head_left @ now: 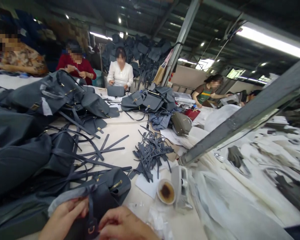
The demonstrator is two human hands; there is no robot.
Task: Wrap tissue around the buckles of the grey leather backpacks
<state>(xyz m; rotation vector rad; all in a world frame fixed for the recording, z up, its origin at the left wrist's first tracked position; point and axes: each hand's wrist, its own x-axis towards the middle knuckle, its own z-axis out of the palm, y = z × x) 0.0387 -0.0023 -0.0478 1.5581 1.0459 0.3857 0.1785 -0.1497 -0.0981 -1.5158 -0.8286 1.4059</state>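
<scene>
Dark blue-grey leather makes up the bag (110, 191) that lies right in front of me, at the near edge of the tabletop (125, 130). It has a small gold clasp on its front. My left hand (65, 216) is on the bag's paler grey edge, and its fingers (77, 204) are curled shut around that edge. A thin strap (91, 213) with a brass ring at its end hangs down the bag between my two hands. My right hand (125, 225) is just beside the strap. Its fingers are bent, with the tips against the strap, but I cannot tell if they pinch it. Near the bag, to the right, stands a little cup (166, 192) with something brown in it, touching a white machine (181, 190). Behind the cup is a messy pile of loose strips (150, 155) in the same dark colour. To my left is a big heap of bags (20, 156) like mine, with long straps spilling out across the top. To my right are lots of white wrappers (227, 206), and a grey metal bar (252, 113) slants over them. Far across the tabletop, other people (120, 75) sit with more dark bags.
</scene>
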